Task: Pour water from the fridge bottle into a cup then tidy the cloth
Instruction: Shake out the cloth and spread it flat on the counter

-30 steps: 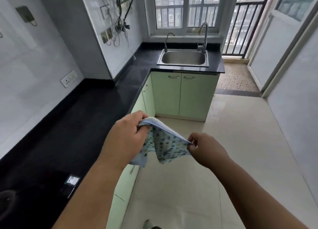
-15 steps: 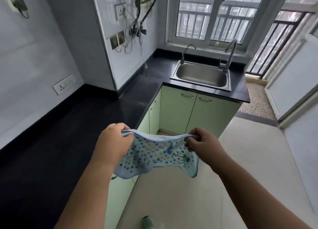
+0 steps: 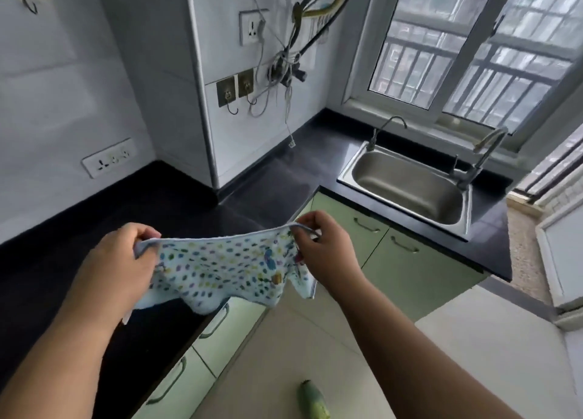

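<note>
Both hands are holding the cloth (image 3: 220, 267) in the air, in the lower middle of the frame, above the edge of the black bench (image 3: 94, 229). The left hand (image 3: 120, 270) is pinching the left top corner of the cloth with curled fingers, and the right hand (image 3: 321, 245) is pinching the right top corner in the same way, so the top edge is stretching almost straight between them. The cloth is light blue with many small coloured dots, and its lower part is hanging loose and wavy below the hands, not touching the bench. The bench is running from the lower left of the frame to the corner and then to the right, where the steel sink (image 3: 407, 188) is sitting in it, in the right middle of the frame. Two taps (image 3: 485, 153) are standing at the back of the sink, under the window (image 3: 467, 46). Pale green cabinet doors (image 3: 410, 258) are showing below the bench. On the wall in the upper middle some cables (image 3: 284, 65) are hanging near two hooks (image 3: 235, 87), and a white socket plate (image 3: 108, 158) is sitting on the wall at the left. At the bottom edge of the frame a green shoe tip (image 3: 314, 399) is showing on the light floor (image 3: 473, 340).
</note>
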